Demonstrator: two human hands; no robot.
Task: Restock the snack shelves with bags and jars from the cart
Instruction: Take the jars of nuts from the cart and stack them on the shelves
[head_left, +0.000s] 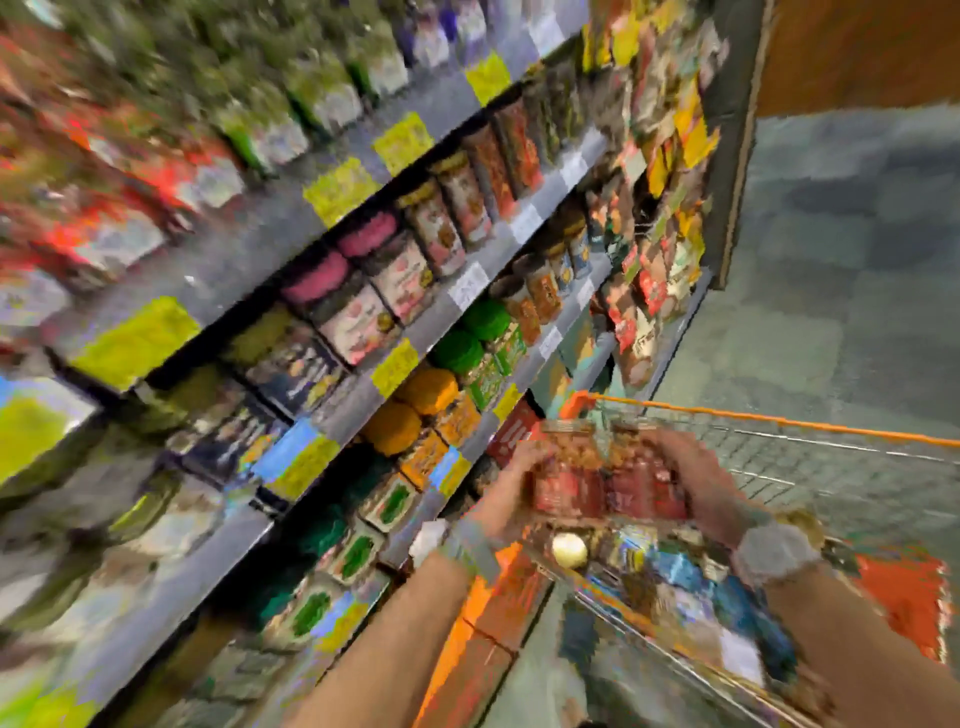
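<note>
the whole view is smeared, so fine detail is lost. on the left the snack shelves (291, 218) run off in tilted rows, packed with jars (363, 317) – pink lids on one row, green and orange lids on the row below. further along, hanging bags (660, 171) crowd the shelf end.

low in the middle, the left hand (519, 467) grips the left edge of the red snack packs (608, 483). these are held up above the cart (779, 419), near the lower shelf front and not yet on any shelf. i cannot tell whether it is one pack or two side by side. the right hand (691, 478), with a watch (776, 553) at its wrist, holds the right edge. both hands are closed on the load, though the blur hides how the fingers lie.

what could go wrong, as i judge it: if these are two loose packs pressed together, easing either hand could let one slip back into the cart or onto the floor. the rows look full – pushing the packs in hard could nudge a front jar off its edge.
</note>
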